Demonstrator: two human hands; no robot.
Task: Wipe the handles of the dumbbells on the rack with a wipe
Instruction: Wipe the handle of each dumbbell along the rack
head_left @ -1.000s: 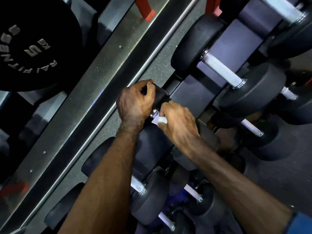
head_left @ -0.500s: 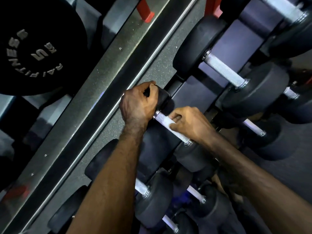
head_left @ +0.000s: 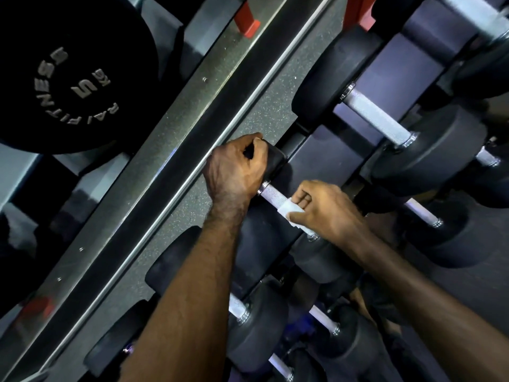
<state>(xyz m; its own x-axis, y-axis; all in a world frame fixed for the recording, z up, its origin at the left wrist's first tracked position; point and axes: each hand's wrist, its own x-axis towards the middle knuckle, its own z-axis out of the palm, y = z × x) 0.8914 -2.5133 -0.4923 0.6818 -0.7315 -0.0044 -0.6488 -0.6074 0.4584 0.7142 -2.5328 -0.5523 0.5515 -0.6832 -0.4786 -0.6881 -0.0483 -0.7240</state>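
A small black dumbbell lies on the rack, its silver knurled handle [head_left: 272,193] showing between my hands. My left hand [head_left: 234,172] grips the dumbbell's upper black head [head_left: 275,161], fingers curled over it. My right hand [head_left: 327,210] curls round the lower half of the handle and presses a folded white wipe [head_left: 289,213] against it with thumb and fingers. The dumbbell's lower head [head_left: 316,257] sits under my right wrist, partly hidden.
Larger dumbbells fill the rack: one with a long silver handle [head_left: 377,119] at the upper right, others [head_left: 237,307] below my forearms. A black weight plate [head_left: 74,78] hangs at the upper left. A grey metal rack rail [head_left: 165,133] runs diagonally beside speckled floor.
My right hand slid with the wipe from the handle's upper end down towards its lower end, baring the upper part of the handle. My left hand kept its grip on the upper head.
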